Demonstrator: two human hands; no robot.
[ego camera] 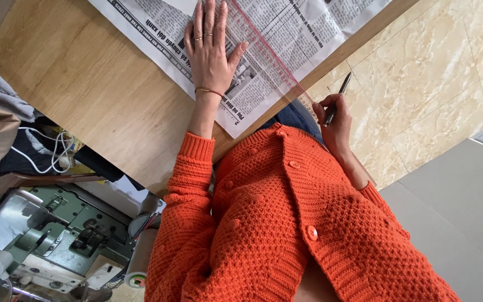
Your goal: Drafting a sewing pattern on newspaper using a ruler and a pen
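Wooden table (102,95) | left hand (211,47) lying flat, fingers spread, pressing newspaper (275,39) | clear ruler (269,56) running diagonally just right of it | right hand (334,120) gripping pen (339,95), hanging off table, near ruler's near end

The chunky knitted button-up cardigan (286,223) is showing solid orange. The printed newspaper sheet (286,39) is showing black on white. The transparent plastic ruler (269,56) is showing red edging. The wooden tabletop (85,95) is showing light-brown grain.

A home sewing workshop; green sewing machine (57,240) beside a wooden worktable (90,95); marble-look tiled floor (437,78).
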